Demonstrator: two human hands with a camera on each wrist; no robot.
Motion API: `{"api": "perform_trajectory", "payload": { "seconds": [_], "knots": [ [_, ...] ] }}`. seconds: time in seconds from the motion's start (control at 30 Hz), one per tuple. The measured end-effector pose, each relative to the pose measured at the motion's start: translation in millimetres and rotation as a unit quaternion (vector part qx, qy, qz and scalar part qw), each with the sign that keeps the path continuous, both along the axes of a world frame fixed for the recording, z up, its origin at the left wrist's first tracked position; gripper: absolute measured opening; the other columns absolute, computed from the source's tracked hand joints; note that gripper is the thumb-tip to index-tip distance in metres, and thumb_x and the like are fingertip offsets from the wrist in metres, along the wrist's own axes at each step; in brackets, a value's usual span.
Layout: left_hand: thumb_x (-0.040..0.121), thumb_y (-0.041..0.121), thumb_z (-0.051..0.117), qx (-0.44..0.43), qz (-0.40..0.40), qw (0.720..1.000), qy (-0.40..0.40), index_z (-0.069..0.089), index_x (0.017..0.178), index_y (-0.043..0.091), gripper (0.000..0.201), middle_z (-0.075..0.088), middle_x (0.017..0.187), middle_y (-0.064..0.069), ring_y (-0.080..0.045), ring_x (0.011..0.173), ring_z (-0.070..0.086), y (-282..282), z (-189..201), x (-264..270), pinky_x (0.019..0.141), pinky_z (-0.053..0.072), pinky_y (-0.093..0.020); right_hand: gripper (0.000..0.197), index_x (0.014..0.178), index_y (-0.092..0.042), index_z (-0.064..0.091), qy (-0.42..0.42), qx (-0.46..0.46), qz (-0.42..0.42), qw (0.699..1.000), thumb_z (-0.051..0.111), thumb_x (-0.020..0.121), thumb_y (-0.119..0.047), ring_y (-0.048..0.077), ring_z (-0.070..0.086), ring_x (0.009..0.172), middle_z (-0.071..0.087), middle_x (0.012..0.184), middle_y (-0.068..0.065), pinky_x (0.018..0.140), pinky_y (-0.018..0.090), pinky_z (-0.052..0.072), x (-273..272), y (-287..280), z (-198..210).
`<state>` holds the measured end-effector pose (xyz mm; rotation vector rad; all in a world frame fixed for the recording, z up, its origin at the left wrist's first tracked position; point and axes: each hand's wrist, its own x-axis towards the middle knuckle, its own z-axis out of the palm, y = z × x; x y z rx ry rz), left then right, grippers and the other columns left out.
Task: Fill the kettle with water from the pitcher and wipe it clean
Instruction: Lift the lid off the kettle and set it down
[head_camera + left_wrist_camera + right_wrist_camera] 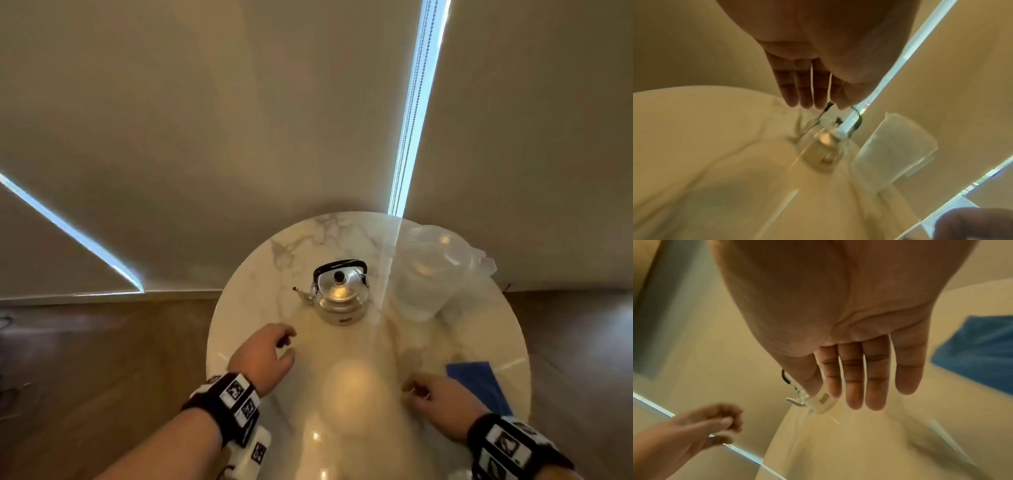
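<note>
A small shiny metal kettle (339,293) with a black handle and lid knob stands mid-table on a round base, spout pointing left. Right of it stands a clear plastic pitcher (435,274), also seen as a pitcher (894,149) in the left wrist view beside the blurred kettle (824,142). A folded blue cloth (479,383) lies at the table's near right edge. My left hand (270,349) hovers empty, fingers relaxed, near-left of the kettle. My right hand (435,397) hovers empty beside the cloth (978,352), fingers (877,374) straight.
The round white marble table (253,308) stands against beige blinds with bright light gaps. Wooden floor (102,359) lies to both sides. Wrist bands with black-and-white markers sit on both forearms.
</note>
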<state>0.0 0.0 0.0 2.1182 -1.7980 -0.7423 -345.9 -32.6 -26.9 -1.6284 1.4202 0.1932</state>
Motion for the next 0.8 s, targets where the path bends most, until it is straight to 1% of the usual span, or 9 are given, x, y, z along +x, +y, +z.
{"api": "perform_trajectory", "payload": {
  "seconds": [0.17,0.27,0.37,0.43,0.5,0.57,0.63,0.7,0.8],
  "knots": [
    [0.095,0.045,0.064,-0.047,-0.012,0.999,0.002,0.056,0.140,0.024,0.050,0.061,0.137,0.002,-0.019,0.123,0.062,-114.6,13.1,-9.1,0.103,0.051,-0.037,0.022,0.118,-0.036,0.068,-0.002,-0.130,-0.005,0.991,0.061,0.098,-0.044,0.007,0.063,0.095,0.067,0.106,-0.014,0.080,0.026,0.045,66.7,-60.3,16.1],
    [0.098,0.050,0.059,-0.008,-0.031,0.999,0.014,0.048,0.149,0.021,0.060,0.056,0.150,-0.003,-0.024,0.132,0.058,-151.0,-5.0,-10.8,0.108,0.047,-0.039,0.025,0.120,-0.032,0.069,-0.014,-0.191,-0.051,0.980,0.064,0.095,-0.037,0.012,0.065,0.096,0.069,0.113,-0.009,0.081,0.028,0.046,101.1,-101.2,21.8],
    [0.102,0.041,0.057,0.015,-0.034,0.998,0.056,0.058,0.140,0.017,0.045,0.067,0.134,-0.008,-0.029,0.121,0.064,-177.5,-18.9,-13.1,0.096,0.049,-0.034,0.042,0.135,-0.031,0.060,-0.019,-0.239,-0.084,0.967,0.066,0.094,-0.034,0.017,0.064,0.109,0.062,0.134,-0.002,0.094,0.037,0.053,127.0,-133.3,29.1],
    [0.103,0.036,0.055,0.027,-0.033,0.996,0.081,0.064,0.125,0.017,0.030,0.072,0.110,-0.007,-0.030,0.105,0.068,-183.8,-29.7,-11.3,0.081,0.045,-0.031,0.056,0.147,-0.032,0.049,-0.002,-0.238,-0.094,0.967,0.068,0.094,-0.033,0.022,0.061,0.122,0.050,0.150,0.001,0.101,0.038,0.050,137.0,-148.3,29.1],
    [0.104,0.034,0.054,0.033,-0.039,0.994,0.093,0.064,0.117,0.016,0.024,0.068,0.095,-0.002,-0.028,0.093,0.067,-186.5,-34.7,-7.9,0.075,0.041,-0.029,0.065,0.153,-0.036,0.042,0.030,-0.220,-0.091,0.971,0.068,0.094,-0.034,0.025,0.055,0.132,0.040,0.160,0.001,0.105,0.038,0.047,142.0,-159.4,25.5],
    [0.104,0.032,0.054,0.031,-0.050,0.993,0.098,0.064,0.114,0.014,0.023,0.065,0.090,0.000,-0.024,0.085,0.063,-186.0,-35.5,-5.1,0.072,0.039,-0.030,0.057,0.149,-0.037,0.047,0.037,-0.217,-0.086,0.972,0.067,0.095,-0.037,0.025,0.056,0.131,0.047,0.155,0.000,0.104,0.038,0.047,144.4,-165.3,19.8],
    [0.104,0.032,0.055,0.033,-0.064,0.992,0.099,0.065,0.109,0.014,0.022,0.062,0.085,0.002,-0.022,0.081,0.059,-180.6,-32.2,-3.7,0.067,0.038,-0.030,0.038,0.136,-0.035,0.060,0.010,-0.227,-0.101,0.969,0.065,0.098,-0.034,0.022,0.062,0.116,0.061,0.134,-0.002,0.093,0.035,0.048,143.5,-164.6,17.8],
    [0.104,0.032,0.055,0.029,-0.071,0.991,0.110,0.066,0.105,0.015,0.020,0.060,0.079,0.006,-0.020,0.078,0.059,-166.9,-27.2,-1.4,0.063,0.036,-0.030,0.024,0.122,-0.035,0.067,-0.014,-0.241,-0.108,0.964,0.064,0.098,-0.032,0.019,0.063,0.103,0.063,0.119,-0.006,0.085,0.032,0.046,139.2,-155.9,19.5],
    [0.103,0.031,0.056,0.019,-0.078,0.988,0.135,0.069,0.105,0.018,0.019,0.061,0.077,0.012,-0.016,0.076,0.060,-135.9,-21.4,-0.5,0.067,0.040,-0.029,0.023,0.120,-0.036,0.068,-0.038,-0.254,-0.097,0.962,0.065,0.098,-0.033,0.014,0.061,0.098,0.062,0.118,-0.009,0.086,0.032,0.048,126.9,-128.2,20.7]
  ]
}}
